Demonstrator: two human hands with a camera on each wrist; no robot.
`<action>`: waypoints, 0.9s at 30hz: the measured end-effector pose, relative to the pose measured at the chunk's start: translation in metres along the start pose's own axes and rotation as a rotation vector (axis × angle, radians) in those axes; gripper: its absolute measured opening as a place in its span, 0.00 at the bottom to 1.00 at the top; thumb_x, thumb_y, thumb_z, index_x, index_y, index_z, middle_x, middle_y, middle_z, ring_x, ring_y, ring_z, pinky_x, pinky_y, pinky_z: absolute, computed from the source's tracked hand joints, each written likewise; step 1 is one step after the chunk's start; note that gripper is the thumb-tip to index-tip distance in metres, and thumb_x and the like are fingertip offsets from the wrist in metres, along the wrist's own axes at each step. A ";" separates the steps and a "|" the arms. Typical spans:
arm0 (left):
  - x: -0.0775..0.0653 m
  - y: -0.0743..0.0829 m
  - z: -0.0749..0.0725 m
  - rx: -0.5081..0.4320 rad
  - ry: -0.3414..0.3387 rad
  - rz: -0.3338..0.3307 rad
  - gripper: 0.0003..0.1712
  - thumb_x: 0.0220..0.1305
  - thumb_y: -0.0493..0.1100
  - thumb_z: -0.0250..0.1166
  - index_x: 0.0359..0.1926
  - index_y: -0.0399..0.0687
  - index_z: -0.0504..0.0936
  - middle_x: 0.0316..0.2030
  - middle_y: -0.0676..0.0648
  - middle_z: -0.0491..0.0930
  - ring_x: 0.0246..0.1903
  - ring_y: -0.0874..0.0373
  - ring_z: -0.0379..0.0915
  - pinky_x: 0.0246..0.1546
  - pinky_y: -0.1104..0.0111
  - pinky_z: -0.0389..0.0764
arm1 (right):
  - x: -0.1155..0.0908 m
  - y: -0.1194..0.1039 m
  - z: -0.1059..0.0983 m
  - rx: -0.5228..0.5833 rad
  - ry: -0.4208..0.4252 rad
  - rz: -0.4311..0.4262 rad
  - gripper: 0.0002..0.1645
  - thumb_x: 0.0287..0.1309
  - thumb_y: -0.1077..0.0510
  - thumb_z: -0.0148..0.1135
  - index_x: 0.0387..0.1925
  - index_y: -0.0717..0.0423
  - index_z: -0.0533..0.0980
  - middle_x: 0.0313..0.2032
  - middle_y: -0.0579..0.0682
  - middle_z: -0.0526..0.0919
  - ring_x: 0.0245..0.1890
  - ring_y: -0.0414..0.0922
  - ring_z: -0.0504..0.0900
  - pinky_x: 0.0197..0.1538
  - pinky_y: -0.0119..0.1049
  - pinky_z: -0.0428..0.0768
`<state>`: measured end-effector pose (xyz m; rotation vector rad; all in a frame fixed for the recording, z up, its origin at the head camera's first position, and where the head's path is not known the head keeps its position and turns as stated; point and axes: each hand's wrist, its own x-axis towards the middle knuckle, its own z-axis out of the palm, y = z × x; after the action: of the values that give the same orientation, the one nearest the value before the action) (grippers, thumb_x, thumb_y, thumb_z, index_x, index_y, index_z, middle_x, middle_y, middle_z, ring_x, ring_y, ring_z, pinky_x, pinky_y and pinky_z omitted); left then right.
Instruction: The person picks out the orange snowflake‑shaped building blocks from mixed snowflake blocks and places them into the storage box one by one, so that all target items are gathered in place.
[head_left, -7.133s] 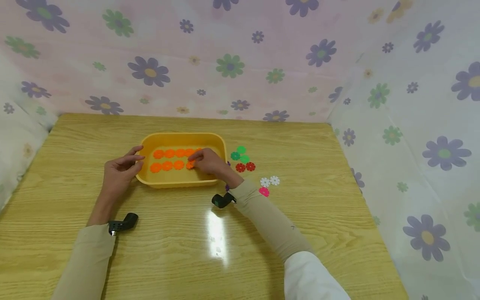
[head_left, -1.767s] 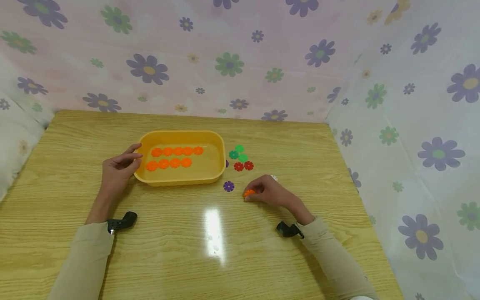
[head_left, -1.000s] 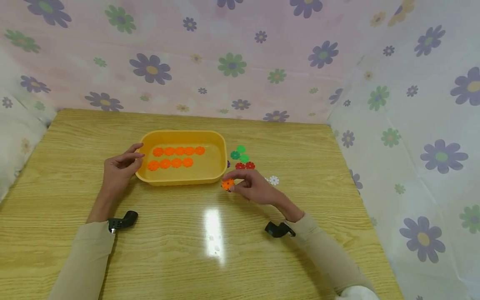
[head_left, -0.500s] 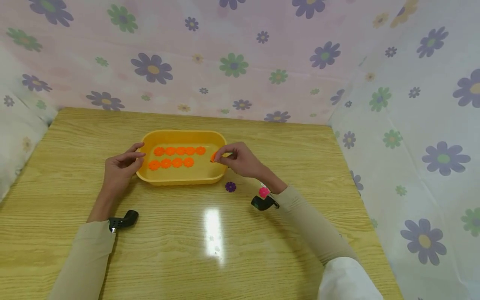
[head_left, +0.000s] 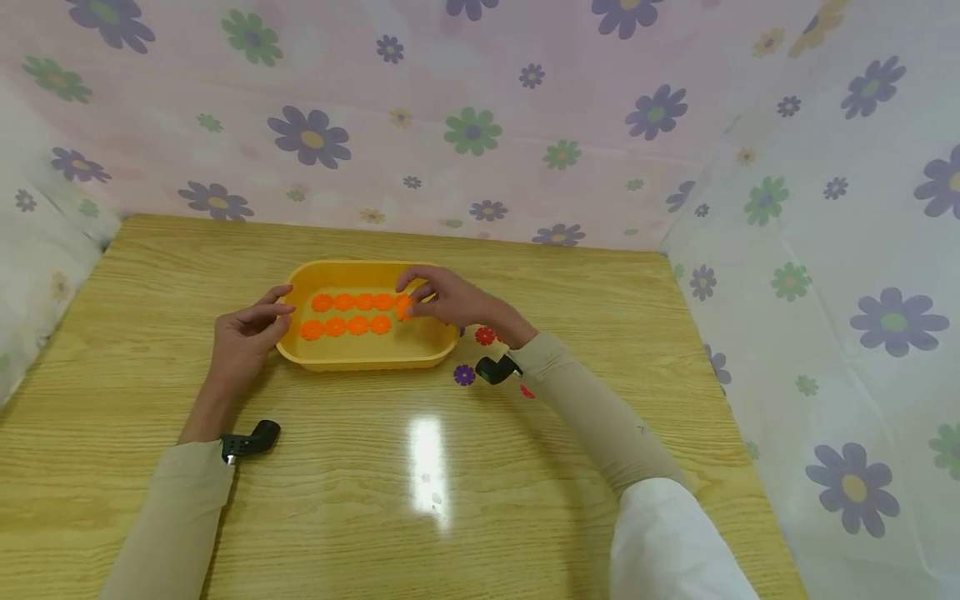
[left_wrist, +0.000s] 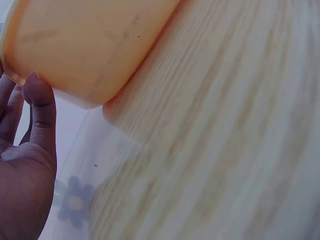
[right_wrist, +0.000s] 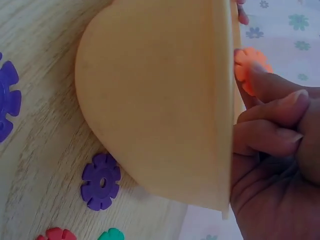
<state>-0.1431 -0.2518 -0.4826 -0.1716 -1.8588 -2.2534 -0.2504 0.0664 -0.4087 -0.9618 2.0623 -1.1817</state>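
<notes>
A yellow plastic bin (head_left: 360,364) stands on the table with several orange snowflake-shaped discs (head_left: 357,325) lying in two rows on its floor. My right hand (head_left: 453,297) reaches over its right end, pinching one more orange disc (right_wrist: 250,67) between thumb and fingertips; in the right wrist view it shows above the rim. That hand hides part of the far row's end. At the bin's left end my left hand (head_left: 242,337) holds the rim, its thumb (left_wrist: 41,100) against the outer wall in the left wrist view.
Purple discs (head_left: 464,375), red discs (head_left: 484,335) and a pink disc (head_left: 527,391) lie right of the bin, partly under my right arm. A green disc (right_wrist: 111,234) shows in the right wrist view. A flowered cloth (head_left: 472,131) backs the wooden table (head_left: 322,500).
My right hand picked up an orange disc from the table right of the bin and carried it left, over the bin. The left hand has stayed at the rim.
</notes>
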 end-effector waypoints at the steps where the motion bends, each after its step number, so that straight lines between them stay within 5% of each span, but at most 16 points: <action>1: 0.000 0.000 0.000 0.001 -0.001 -0.001 0.09 0.67 0.26 0.63 0.46 0.23 0.85 0.56 0.54 0.84 0.64 0.66 0.73 0.54 0.81 0.78 | 0.001 0.000 0.000 -0.010 -0.015 0.017 0.18 0.71 0.67 0.58 0.60 0.68 0.71 0.63 0.62 0.75 0.50 0.50 0.85 0.38 0.40 0.79; 5: 0.000 0.001 0.001 0.000 -0.001 -0.001 0.09 0.67 0.26 0.63 0.45 0.24 0.85 0.56 0.53 0.84 0.64 0.66 0.73 0.54 0.81 0.78 | 0.004 -0.003 0.000 -0.069 -0.057 0.064 0.15 0.72 0.65 0.58 0.57 0.65 0.76 0.55 0.59 0.84 0.22 0.42 0.75 0.25 0.34 0.68; 8: 0.000 0.001 0.001 0.000 -0.003 0.004 0.09 0.67 0.26 0.63 0.45 0.24 0.85 0.56 0.53 0.84 0.64 0.66 0.73 0.54 0.81 0.78 | 0.005 -0.005 0.002 -0.105 -0.070 0.081 0.11 0.73 0.64 0.57 0.52 0.62 0.78 0.47 0.59 0.87 0.14 0.43 0.61 0.22 0.33 0.68; 18: 0.001 -0.001 0.000 -0.015 -0.017 0.015 0.09 0.67 0.25 0.63 0.45 0.21 0.84 0.57 0.52 0.84 0.64 0.65 0.73 0.53 0.80 0.79 | 0.008 -0.007 0.007 -0.169 -0.127 0.139 0.10 0.76 0.62 0.52 0.53 0.59 0.74 0.34 0.60 0.87 0.12 0.42 0.62 0.21 0.33 0.69; 27: 0.000 -0.001 0.001 -0.015 -0.013 0.014 0.09 0.67 0.25 0.63 0.46 0.23 0.85 0.57 0.52 0.84 0.65 0.65 0.72 0.54 0.80 0.78 | 0.017 -0.011 0.007 -0.228 -0.187 0.250 0.11 0.79 0.61 0.47 0.55 0.57 0.72 0.32 0.56 0.82 0.14 0.42 0.63 0.24 0.33 0.69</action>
<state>-0.1437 -0.2510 -0.4835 -0.2017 -1.8418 -2.2626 -0.2520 0.0455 -0.4041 -0.8501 2.1210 -0.7128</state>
